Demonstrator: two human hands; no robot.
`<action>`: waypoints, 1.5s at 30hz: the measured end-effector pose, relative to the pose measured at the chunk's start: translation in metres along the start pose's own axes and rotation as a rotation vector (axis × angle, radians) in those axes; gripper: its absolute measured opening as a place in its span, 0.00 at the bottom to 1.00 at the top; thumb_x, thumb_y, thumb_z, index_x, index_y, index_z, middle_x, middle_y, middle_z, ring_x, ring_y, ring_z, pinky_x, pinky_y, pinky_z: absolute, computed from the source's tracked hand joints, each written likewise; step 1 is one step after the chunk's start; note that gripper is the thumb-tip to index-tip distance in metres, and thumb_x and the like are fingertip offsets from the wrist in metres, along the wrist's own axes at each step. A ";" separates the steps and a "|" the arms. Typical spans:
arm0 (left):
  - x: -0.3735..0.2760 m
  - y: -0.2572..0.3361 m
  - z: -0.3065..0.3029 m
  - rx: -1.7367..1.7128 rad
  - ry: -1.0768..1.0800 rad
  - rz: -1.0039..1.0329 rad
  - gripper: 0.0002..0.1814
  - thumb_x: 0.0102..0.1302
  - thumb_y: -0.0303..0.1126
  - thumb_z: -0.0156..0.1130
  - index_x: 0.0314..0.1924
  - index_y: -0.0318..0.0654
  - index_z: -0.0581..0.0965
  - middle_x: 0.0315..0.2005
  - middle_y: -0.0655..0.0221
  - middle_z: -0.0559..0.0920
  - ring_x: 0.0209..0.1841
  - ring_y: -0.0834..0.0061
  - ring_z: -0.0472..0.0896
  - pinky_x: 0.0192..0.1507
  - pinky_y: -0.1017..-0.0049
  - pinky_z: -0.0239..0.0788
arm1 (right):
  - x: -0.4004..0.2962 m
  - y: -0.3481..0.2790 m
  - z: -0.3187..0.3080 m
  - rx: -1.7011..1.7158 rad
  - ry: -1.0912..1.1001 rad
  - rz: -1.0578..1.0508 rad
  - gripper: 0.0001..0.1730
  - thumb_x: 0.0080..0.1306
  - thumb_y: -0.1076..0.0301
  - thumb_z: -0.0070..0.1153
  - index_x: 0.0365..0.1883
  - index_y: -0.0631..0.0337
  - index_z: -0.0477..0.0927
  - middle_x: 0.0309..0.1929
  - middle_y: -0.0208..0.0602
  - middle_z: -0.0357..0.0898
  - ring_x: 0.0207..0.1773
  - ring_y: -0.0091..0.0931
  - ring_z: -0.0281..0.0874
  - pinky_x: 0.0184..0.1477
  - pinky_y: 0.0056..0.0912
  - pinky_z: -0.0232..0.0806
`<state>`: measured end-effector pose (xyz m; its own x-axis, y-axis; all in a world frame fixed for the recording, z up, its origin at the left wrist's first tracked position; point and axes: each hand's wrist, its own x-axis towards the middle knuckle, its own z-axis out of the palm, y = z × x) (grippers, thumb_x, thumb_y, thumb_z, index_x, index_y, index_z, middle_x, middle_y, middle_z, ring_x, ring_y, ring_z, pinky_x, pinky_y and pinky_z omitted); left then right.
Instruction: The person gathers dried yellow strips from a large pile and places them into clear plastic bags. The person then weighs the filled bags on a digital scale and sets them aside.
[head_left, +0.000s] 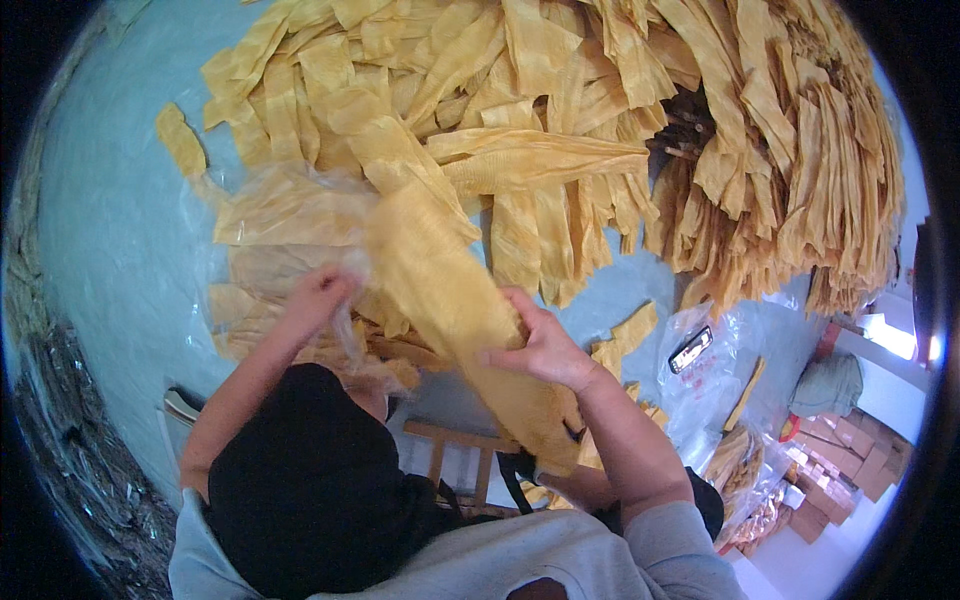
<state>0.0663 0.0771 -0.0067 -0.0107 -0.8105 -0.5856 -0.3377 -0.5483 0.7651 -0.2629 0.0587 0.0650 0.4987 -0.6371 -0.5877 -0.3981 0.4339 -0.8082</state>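
Observation:
My right hand (544, 345) grips a long yellow strip (442, 277), which looks like dried tofu skin. The strip slants from near my lap up toward the pile and is blurred. Left of it, my left hand (324, 294) is closed at the edge of a clear plastic bag (352, 330). Through the bag's film show several stacked yellow sheets (289, 214), lying flat. Just beyond both hands spreads a loose heap of similar yellow strips (517, 154).
A tall mound of hanging strips (810, 165) stands at the right. A phone (690, 350) lies on plastic film, with a thin yellow piece (744, 394) nearby. Cardboard boxes (847, 457) and a green sack (825, 385) sit farther right. A wooden stool frame (457, 446) is below my hands.

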 end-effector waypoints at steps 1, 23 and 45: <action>0.004 -0.001 -0.004 -0.299 0.103 -0.079 0.16 0.64 0.39 0.57 0.44 0.35 0.77 0.27 0.64 0.79 0.30 0.73 0.77 0.36 0.74 0.68 | 0.002 -0.001 0.001 -0.169 -0.063 0.025 0.45 0.50 0.61 0.70 0.63 0.56 0.59 0.50 0.43 0.75 0.54 0.34 0.73 0.55 0.33 0.65; -0.002 0.003 0.012 -0.344 -0.191 0.012 0.06 0.63 0.30 0.59 0.39 0.38 0.78 0.26 0.78 0.77 0.28 0.88 0.72 0.31 0.83 0.65 | 0.115 0.019 0.147 -0.477 -0.192 -0.697 0.27 0.53 0.55 0.60 0.52 0.53 0.74 0.48 0.45 0.77 0.49 0.41 0.75 0.52 0.41 0.67; 0.002 0.017 0.030 -0.200 -0.183 -0.184 0.09 0.67 0.38 0.56 0.43 0.46 0.78 0.26 0.81 0.75 0.23 0.90 0.68 0.22 0.86 0.59 | -0.183 0.144 -0.205 -0.273 -0.031 0.809 0.10 0.52 0.71 0.60 0.33 0.63 0.82 0.27 0.27 0.80 0.33 0.20 0.77 0.37 0.25 0.70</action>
<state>0.0320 0.0719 -0.0032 -0.1417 -0.6532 -0.7438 -0.1587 -0.7266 0.6684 -0.5696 0.1069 0.0639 0.0006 -0.1780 -0.9840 -0.8103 0.5766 -0.1047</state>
